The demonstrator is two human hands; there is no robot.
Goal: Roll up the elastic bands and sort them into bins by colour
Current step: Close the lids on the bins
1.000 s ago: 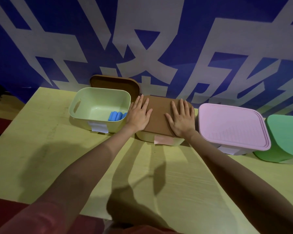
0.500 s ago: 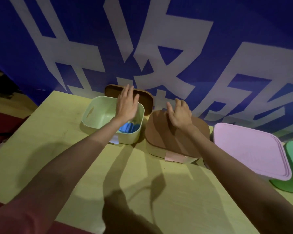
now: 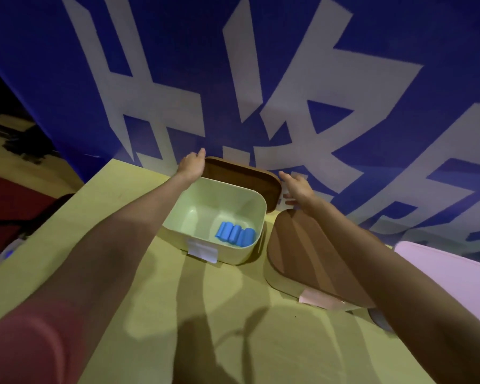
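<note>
An open pale green bin point(image 3: 178, 231) stands on the yellow table point(image 3: 178, 314), with three rolled blue elastic bands point(image 3: 234, 234) in its right front corner. Behind it a loose brown lid point(image 3: 241, 176) leans against the banner. My left hand point(image 3: 191, 163) grips the lid's upper left corner, the fingers hidden behind it. At the lid's right edge is my right hand point(image 3: 295, 187), thumb and fingers spread on either side of the edge, apparently touching it.
A second bin with a brown lid point(image 3: 297, 250) on it stands right of the open one, under my right forearm. A pink-lidded bin point(image 3: 441, 261) is further right. A blue and white banner point(image 3: 261, 79) hangs behind the table's far edge.
Both hands left the closed bin's lid and moved back and left to the two ends of the loose lid behind the open bin. The view swung left.
</note>
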